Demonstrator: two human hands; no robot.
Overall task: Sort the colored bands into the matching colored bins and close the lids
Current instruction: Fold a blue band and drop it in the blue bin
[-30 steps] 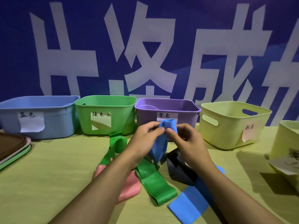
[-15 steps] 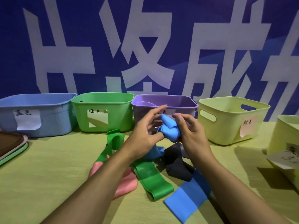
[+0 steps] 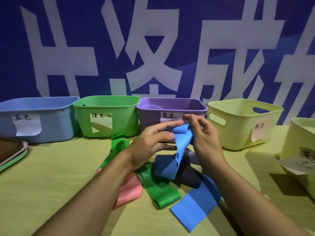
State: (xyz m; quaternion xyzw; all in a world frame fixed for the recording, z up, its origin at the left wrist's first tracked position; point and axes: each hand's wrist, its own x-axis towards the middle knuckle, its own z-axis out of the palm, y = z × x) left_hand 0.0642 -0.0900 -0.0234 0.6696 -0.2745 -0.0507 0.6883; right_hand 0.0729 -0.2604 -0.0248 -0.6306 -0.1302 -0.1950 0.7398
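Note:
Both hands hold one blue band (image 3: 181, 142) above the pile, in front of the purple bin (image 3: 172, 106). My left hand (image 3: 153, 142) pinches its left edge and my right hand (image 3: 202, 137) grips its top right; the band hangs unrolled down to the table. Under it lie a dark grey band (image 3: 189, 178), two green bands (image 3: 158, 189), a pink band (image 3: 129, 191) and a second blue band (image 3: 194, 208). The blue bin (image 3: 51, 106) stands at far left, the green bin (image 3: 105, 103) beside it.
A pale yellow bin with a pink label (image 3: 245, 120) stands right of the purple one; another pale yellow bin (image 3: 300, 150) sits at the right edge. Stacked lids (image 3: 10, 152) lie at the left edge. A blue banner wall rises behind the bins.
The blue band was bunched into a roll between my hands half a second ago; now it has unrolled and hangs down, with my hands slightly farther apart.

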